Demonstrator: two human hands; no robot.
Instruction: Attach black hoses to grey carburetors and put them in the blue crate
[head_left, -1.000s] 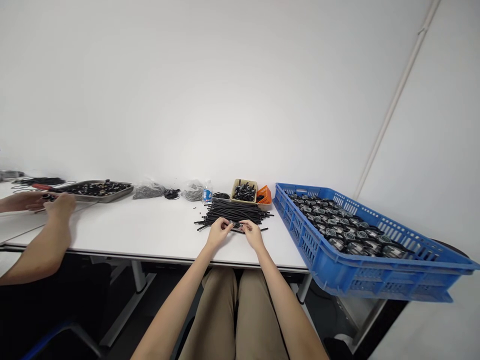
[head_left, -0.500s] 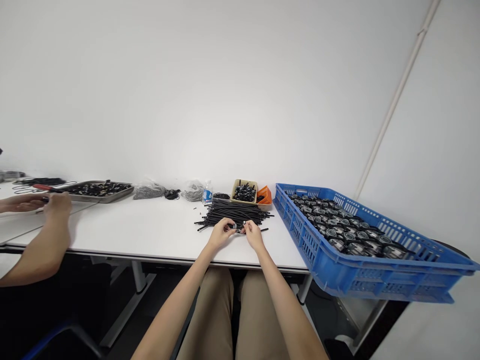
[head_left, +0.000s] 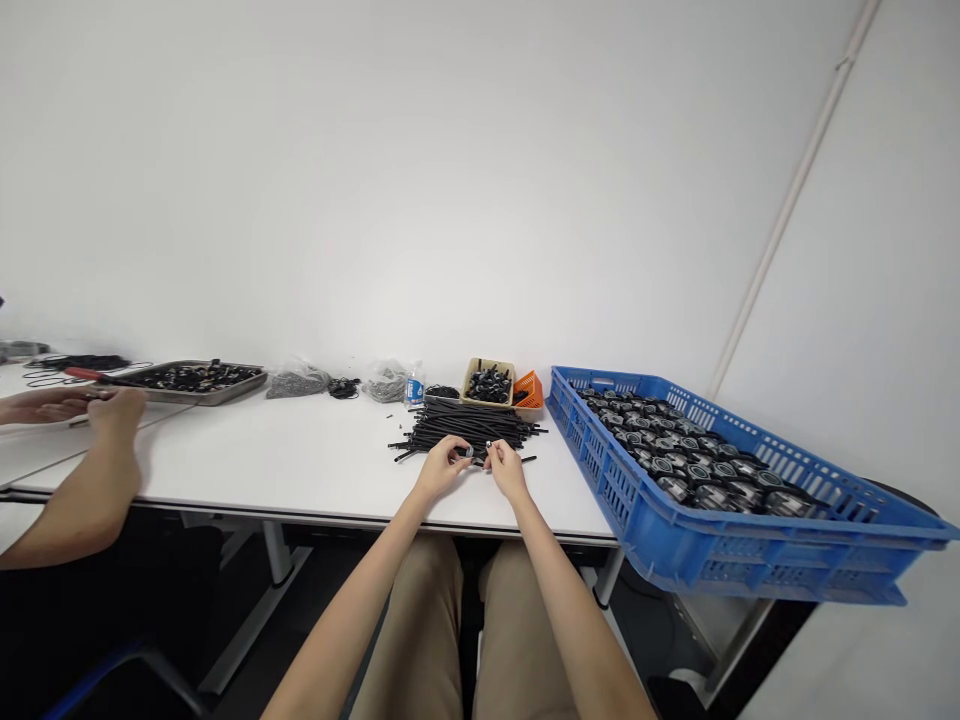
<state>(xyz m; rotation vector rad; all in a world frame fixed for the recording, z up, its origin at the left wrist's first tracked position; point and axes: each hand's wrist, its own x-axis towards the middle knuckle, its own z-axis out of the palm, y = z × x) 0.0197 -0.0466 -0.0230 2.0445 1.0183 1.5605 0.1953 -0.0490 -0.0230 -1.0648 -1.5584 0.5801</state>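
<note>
At the front of a pile of thin black rods (head_left: 472, 422), my left hand (head_left: 442, 466) is closed on a small black and grey part (head_left: 468, 453). My right hand (head_left: 506, 468) is just to its right, thumb and fingers pinched on a small dark piece too tiny to name. A narrow gap separates the two hands. Some rod ends stick out past the right hand, and the rods behind lie mostly sideways across the white table (head_left: 300, 455).
A blue crate (head_left: 637, 515) of round black and silver parts stands at right. Behind the rods are a yellow basket (head_left: 466, 385), an orange basket (head_left: 532, 388) and a bottle (head_left: 415, 385). At left, a co-worker's hands (head_left: 112, 400) work by a metal tray (head_left: 225, 393) and red-handled tool (head_left: 82, 374).
My hands stay almost in place, with only slight finger movement around the small part. The co-worker's hands at left have shifted slightly.
</note>
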